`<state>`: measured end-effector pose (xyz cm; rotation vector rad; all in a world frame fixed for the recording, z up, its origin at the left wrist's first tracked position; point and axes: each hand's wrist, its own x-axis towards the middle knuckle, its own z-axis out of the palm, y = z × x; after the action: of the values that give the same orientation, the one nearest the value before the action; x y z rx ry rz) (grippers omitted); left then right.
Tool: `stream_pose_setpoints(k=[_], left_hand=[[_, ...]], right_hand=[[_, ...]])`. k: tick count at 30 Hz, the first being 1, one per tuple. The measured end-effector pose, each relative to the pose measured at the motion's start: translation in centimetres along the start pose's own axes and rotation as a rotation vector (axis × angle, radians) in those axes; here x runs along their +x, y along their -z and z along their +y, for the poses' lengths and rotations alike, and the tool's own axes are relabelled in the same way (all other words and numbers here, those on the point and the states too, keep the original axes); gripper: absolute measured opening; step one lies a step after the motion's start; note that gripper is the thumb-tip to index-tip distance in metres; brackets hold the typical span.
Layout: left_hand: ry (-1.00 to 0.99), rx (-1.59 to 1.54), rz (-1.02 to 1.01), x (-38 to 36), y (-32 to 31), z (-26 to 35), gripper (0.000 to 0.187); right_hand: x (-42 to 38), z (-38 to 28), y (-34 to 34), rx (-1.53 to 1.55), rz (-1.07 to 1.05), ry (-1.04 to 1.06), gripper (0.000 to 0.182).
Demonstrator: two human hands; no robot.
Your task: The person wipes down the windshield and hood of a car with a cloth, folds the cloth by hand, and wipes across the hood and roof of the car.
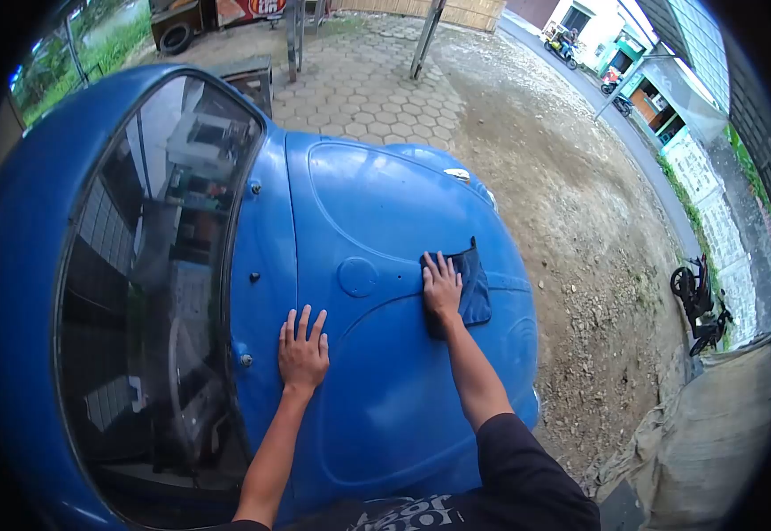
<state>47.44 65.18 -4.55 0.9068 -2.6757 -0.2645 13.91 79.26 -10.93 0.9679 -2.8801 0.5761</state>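
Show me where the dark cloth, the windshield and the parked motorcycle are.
Dark cloth (475, 297): head view, on its flat right part.
Windshield (160, 265): head view, middle of the glass.
Parked motorcycle (702, 303): head view, around its middle.

My right hand (442, 288) hides part of the dark cloth (476, 285), which hides the hood (385, 380) beneath. I can't see the palm of my left hand (304, 356). My shirt (531, 478) covers some of the hood's near edge, its lettering (412, 513) cut off below. Reflections obscure the car's inside through the windshield (151, 292); the scooter rider (569, 39) is too small to make out.
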Motion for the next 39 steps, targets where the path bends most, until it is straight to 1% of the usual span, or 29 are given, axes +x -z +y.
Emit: stream_pose_setpoints(k=[2, 5, 6, 8, 11, 14, 17, 18, 21, 22, 24, 27, 28, 30, 31, 35, 39], left_hand=[[0.000, -0.021, 0.008, -0.2, 0.0, 0.2, 0.047], [-0.005, -0.027, 0.021, -0.4, 0.2, 0.3, 0.047], [-0.022, -0.018, 0.063, -0.5, -0.2, 0.2, 0.045], [-0.036, -0.002, 0.077, -0.6, -0.4, 0.0, 0.045], [-0.061, 0.020, 0.090, -0.7, -0.7, 0.0, 0.045], [-0.110, 0.048, 0.109, -1.1, -1.5, -0.5, 0.046], [-0.102, 0.118, 0.126, -2.4, -3.2, 0.3, 0.048], [-0.113, 0.172, 0.107, -3.5, -3.1, 1.4, 0.052], [-0.240, 0.244, 0.090, -7.7, -4.2, 4.6, 0.052], [-0.291, 0.188, 0.098, -8.7, -5.0, 5.1, 0.054], [-0.328, 0.118, 0.042, -9.0, -5.6, 5.6, 0.054], [-0.354, 0.085, 0.003, -9.5, -5.2, 6.1, 0.055], [-0.366, 0.069, 0.009, -9.4, -5.6, 6.2, 0.055], [-0.414, 0.058, -0.015, -9.5, -5.7, 6.8, 0.054], [-0.449, 0.057, -0.043, -10.0, -5.1, 8.2, 0.054], [-0.642, -0.049, -0.158, -12.0, -6.2, 15.5, 0.052], [-0.781, -0.144, -0.229, -12.6, -10.3, 22.1, 0.051]], right_hand=[[-3.6, -0.7, 0.6, 0.024, 0.051, 0.067, 0.051], [-10.4, -2.2, 2.9, 0.063, 0.010, 0.152, 0.054], [-12.7, -2.3, 3.3, 0.060, 0.002, 0.183, 0.054], [-17.6, -2.5, 4.1, 0.063, -0.002, 0.229, 0.054], [-25.4, -3.0, 5.0, 0.084, 0.076, 0.254, 0.049], [-33.4, -3.6, 5.5, 0.124, 0.118, 0.177, 0.047], [-40.9, -3.3, 5.7, 0.126, 0.136, 0.053, 0.046], [-43.2, -3.0, 5.8, 0.144, 0.134, 0.016, 0.047], [-48.5, -2.0, 5.5, 0.125, 0.153, -0.124, 0.046], [-49.6, -1.7, 5.2, 0.152, 0.152, -0.222, 0.047], [-50.7, -0.8, 4.5, 0.198, 0.147, -0.393, 0.047], [-49.8, 0.5, 2.6, 0.422, 0.332, -0.541, 0.046], [-48.9, 0.7, 2.5, 0.450, 0.351, -0.591, 0.046], [-47.5, 0.0, 2.8, 0.338, 0.281, -0.624, 0.047], [-47.3, -0.5, 3.2, 0.280, 0.244, -0.641, 0.047], [-48.0, -1.7, 4.5, 0.248, 0.084, -0.427, 0.048], [-47.7, 1.3, 5.1, 0.262, 0.017, -0.361, 0.047]])
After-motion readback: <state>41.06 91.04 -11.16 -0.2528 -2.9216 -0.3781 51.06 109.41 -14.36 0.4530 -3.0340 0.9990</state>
